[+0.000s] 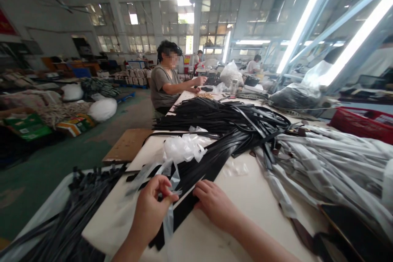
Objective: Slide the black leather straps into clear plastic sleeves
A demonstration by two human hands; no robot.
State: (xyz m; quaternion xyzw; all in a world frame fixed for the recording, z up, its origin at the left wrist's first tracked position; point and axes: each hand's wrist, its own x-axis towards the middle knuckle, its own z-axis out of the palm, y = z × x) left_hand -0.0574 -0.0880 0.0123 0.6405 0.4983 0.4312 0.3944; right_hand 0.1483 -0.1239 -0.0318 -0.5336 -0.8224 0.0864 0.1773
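Note:
My left hand (153, 202) pinches a strip of clear plastic film (168, 223) between thumb and fingertips. The strip hangs down across the near end of the black straps (184, 208). Curled over the right edge of those straps is my right hand (215, 204), its fingers closed on them and the fingertips partly hidden. From here the bundle runs away from me to a larger heap of black straps (211, 116). A crumpled pile of thin white plastic film (184, 147) lies left of the bundle, beyond my left hand.
Black straps fill a bin (82, 204) at lower left. White-wrapped straps (322, 159) cover the table's right side, near a red basket (362, 125). A cardboard box (127, 145) stands by the left table edge. A co-worker (167, 80) works at the far end.

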